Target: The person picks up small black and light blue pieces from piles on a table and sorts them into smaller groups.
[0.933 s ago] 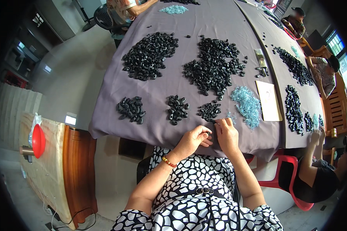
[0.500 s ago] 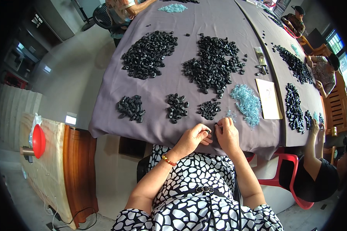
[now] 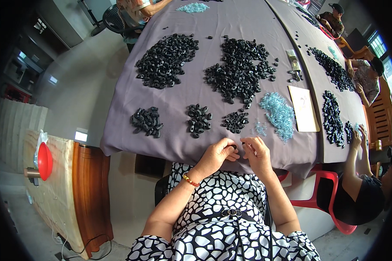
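Observation:
My left hand (image 3: 217, 154) is closed at the table's near edge, with a small black plastic piece (image 3: 234, 147) between thumb and fingers. Just beside it, my right hand (image 3: 258, 155) has its thumb and forefinger pinched near a tiny dark bit, too small to name. The fingertips of both hands face each other, slightly apart. Beyond them lie small heaps of black plastic parts: ringlike ones (image 3: 236, 122), blocky ones (image 3: 200, 122) and ridged ones (image 3: 147, 122). Clear bluish small parts (image 3: 278, 114) form a pile past my right hand, with a little cluster (image 3: 259, 128) beside it.
Two large heaps of black parts, left (image 3: 166, 61) and middle (image 3: 239, 65), cover the cloth (image 3: 126, 102) farther off. A card (image 3: 304, 109) and a tube (image 3: 293, 61) lie at right. A red chair (image 3: 322, 191) stands right; co-workers sit along the table. A wooden cabinet (image 3: 89, 191) stands left.
My right hand has drawn back slightly from the clear cluster, its fingers now a little more spread. My left hand stays nearly in place, still holding the black piece.

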The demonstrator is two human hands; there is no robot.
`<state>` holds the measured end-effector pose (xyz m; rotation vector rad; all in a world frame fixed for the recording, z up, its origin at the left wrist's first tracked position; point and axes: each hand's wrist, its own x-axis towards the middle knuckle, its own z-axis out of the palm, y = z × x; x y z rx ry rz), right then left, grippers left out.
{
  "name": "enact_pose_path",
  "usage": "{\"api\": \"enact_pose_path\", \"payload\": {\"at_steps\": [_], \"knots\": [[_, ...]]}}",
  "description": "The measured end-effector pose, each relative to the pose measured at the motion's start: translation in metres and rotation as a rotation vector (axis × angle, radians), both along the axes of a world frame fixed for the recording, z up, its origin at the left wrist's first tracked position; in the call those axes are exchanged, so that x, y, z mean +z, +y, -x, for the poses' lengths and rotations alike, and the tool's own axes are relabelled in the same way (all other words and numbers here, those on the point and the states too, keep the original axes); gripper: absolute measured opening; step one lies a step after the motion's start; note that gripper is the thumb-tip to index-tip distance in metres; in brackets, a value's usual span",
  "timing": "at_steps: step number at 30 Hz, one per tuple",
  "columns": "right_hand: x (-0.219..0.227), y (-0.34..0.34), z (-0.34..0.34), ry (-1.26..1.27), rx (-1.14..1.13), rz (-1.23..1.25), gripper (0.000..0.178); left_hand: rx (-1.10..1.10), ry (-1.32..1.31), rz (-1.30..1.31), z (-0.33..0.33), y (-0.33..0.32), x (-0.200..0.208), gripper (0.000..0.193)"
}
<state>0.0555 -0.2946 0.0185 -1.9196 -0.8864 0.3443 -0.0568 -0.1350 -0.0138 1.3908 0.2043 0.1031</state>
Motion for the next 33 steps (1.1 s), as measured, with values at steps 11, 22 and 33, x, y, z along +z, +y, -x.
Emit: {"api": "enact_pose_path", "payload": {"at_steps": [11,22,33], "knots": [[-0.008,0.0,0.004,0.584,-0.022,-0.209,0.012,0.0,0.039,0.085,-0.001,0.001,0.002,0.018],[-0.016,0.0,0.001,0.631,0.008,-0.223,0.014,-0.004,0.032,0.092,-0.001,0.001,0.002,0.023],[-0.015,0.001,0.001,0.62,0.024,-0.182,0.017,-0.033,0.046,0.125,0.0,0.003,-0.004,0.027]]}}
